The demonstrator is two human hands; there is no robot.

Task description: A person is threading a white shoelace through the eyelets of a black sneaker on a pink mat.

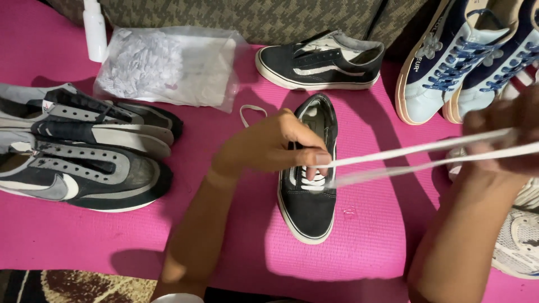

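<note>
A black canvas shoe (307, 207) with a white sole lies toe toward me on the pink mat (370, 235). My left hand (275, 145) rests over its eyelets, fingers pinching the white lace (415, 150) where it leaves the shoe. Both lace ends run taut to the right into my right hand (499, 134), which is blurred and closed around them. A few rows of lacing show near the toe.
The matching black shoe (320, 60) lies behind. Grey and black sneakers (84, 146) sit at left, blue-laced pale shoes (460, 62) at back right, a white mesh shoe (519, 241) at right. A clear plastic bag (168, 64) and white bottle (94, 31) stand at back left.
</note>
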